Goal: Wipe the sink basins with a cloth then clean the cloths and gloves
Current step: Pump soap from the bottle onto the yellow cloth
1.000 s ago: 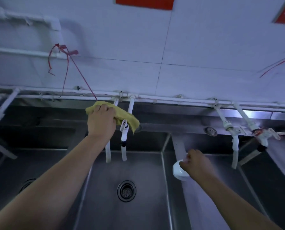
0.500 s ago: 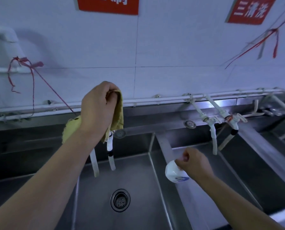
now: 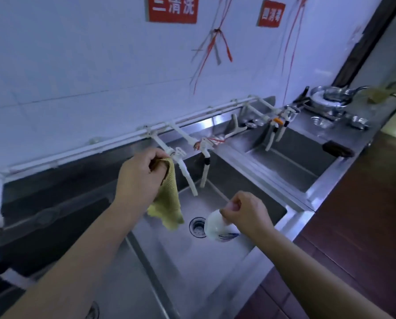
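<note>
At about twelve o'clock on the white tiled wall (image 3: 82,65) we see a red sign (image 3: 172,9) with white characters that read 三清洗. Toward one o'clock on the same wall we find a second, smaller red sign (image 3: 271,13), whose white characters are too blurred for us to read. At about five o'clock the white bottle (image 3: 216,229) in the right hand (image 3: 245,212) bears a blue mark that we cannot make out.

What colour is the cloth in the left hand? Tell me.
Yellow; the cloth hangs from the left hand, clearest in the head view.
</note>
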A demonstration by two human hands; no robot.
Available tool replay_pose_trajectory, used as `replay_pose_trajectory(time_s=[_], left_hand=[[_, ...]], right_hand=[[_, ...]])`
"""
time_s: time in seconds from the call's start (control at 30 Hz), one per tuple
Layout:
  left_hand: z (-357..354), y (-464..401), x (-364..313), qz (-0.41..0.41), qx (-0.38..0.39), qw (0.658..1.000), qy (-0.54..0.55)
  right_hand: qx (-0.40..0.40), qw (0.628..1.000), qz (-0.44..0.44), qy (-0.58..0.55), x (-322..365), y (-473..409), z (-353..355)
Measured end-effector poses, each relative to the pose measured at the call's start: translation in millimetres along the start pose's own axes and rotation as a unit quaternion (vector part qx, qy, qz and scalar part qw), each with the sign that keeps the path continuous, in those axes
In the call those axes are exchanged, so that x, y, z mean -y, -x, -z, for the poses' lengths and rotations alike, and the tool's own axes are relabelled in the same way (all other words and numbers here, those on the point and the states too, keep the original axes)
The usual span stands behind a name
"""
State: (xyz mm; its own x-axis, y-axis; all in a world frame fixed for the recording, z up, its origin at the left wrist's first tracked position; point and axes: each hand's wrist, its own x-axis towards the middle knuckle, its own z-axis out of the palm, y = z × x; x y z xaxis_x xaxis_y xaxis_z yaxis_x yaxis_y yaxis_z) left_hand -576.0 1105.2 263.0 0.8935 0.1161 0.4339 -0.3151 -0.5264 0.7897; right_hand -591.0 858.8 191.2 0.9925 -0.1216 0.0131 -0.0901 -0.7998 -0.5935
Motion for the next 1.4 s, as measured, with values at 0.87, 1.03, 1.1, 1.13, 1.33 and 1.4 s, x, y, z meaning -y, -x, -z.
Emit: replay_pose_trajectory(time_s=[0.87,1.03,1.1,1.13,1.33,1.4], left_hand=[[-566,-36,-206,-0.035,0.247,0.968,0.031],[-656,-79,-210,0.007,0.243,0.966,0.087],[-686,-99,-214,0.017,0.242,0.966,0.093],[-701,-110,-217,0.02,0.245,0.965,0.094],[-775,-166,-233,0.059,0.262,0.96,0.086],[-800,-181,-235,0.079,0.256,0.961,0.073]], right_hand=[[-0.067,0.984,-0.148,0.079,-469,-130,301],[-0.065,0.976,-0.171,0.117,-511,-194,338],[-0.057,0.975,-0.173,0.126,-527,-221,353],[-0.057,0.975,-0.172,0.131,-535,-235,361],[-0.062,0.975,-0.152,0.147,-578,-313,399],[-0.06,0.978,-0.141,0.143,-595,-342,410]])
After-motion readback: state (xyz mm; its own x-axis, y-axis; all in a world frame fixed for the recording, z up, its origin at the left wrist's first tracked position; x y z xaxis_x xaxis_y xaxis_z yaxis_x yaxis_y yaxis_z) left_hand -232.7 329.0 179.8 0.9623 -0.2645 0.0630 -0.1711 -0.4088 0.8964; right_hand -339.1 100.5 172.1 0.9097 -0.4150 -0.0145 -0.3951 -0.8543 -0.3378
